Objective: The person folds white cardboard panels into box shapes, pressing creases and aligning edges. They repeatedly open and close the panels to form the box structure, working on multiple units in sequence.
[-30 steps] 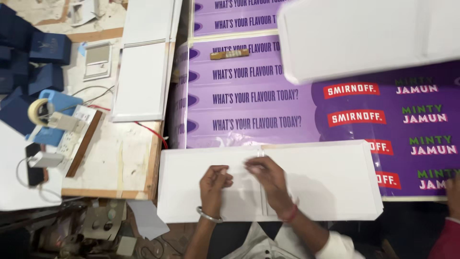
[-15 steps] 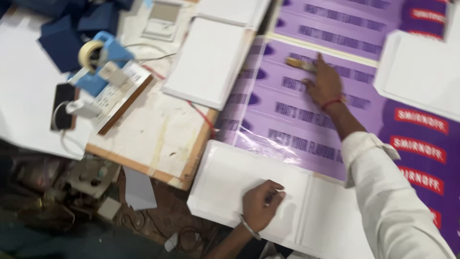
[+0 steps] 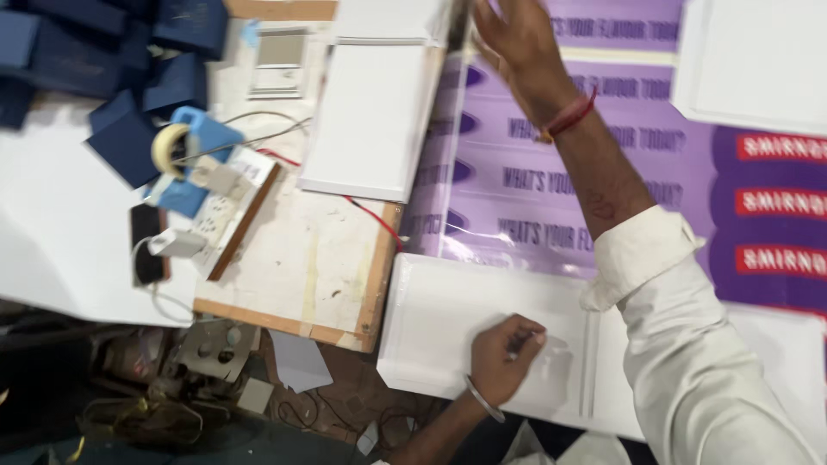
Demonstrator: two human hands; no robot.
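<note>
Purple printed sheets (image 3: 551, 172) with white lettering covered the desk, with red label blocks (image 3: 780, 202) at their right edge. Dark blue boxes (image 3: 95, 52) lay far left of the sheets. White flat box panels (image 3: 375, 112) lay along their left edge.

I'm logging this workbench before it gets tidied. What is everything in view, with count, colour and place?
White board: one, white, near edge, under the left hand.
White panel: one, white, centre of the wooden bench.
White sheet: one, white, top right corner.
Purple printed sheets: several, purple, centre right under the right arm.
Tape dispenser: one, blue with a pale tape roll, left of centre.
Power strip: one, white, plugs in it, beside the dispenser.
Red wire: one, red, across the bench.
Phone: one, dark, left edge of the bench.
Blue boxes: several, dark blue, top left.
Left hand: pressing on the white board, metal bangle on the wrist.
Right hand: raised over the purple sheets, blurred, red thread at the wrist.
</note>
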